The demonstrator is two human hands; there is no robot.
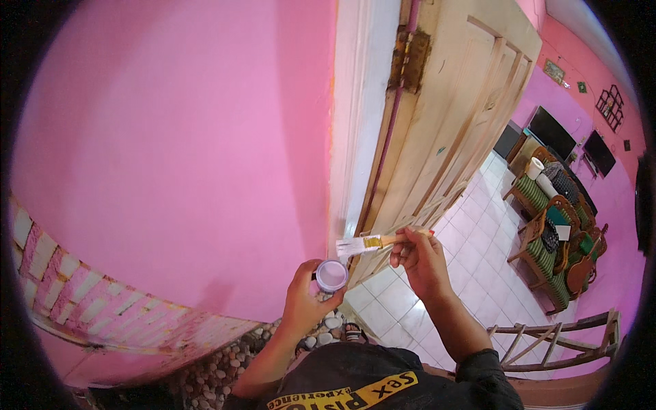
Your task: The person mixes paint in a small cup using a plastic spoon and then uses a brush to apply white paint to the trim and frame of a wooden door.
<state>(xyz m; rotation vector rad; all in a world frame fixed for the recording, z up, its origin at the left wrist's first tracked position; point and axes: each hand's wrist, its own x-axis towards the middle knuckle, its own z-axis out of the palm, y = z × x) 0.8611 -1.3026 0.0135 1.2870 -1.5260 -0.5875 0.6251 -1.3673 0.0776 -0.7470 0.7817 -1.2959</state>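
Left hand (305, 295) grip closed around paint cup (331, 275), right hand (418, 258) pinching paintbrush (365, 244)

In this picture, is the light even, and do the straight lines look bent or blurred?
Head view: daylight is uneven, with the pink wall bright in the middle and darker toward the black fisheye rim; the door and frame edges curve; the brush in the right hand and the small paint can in the left hand look sharp.

Paintbrush (362, 244) — wooden handle, whitish bristles, horizontal against door frame; small paint cup (331, 275) — pale lilac paint, just below.
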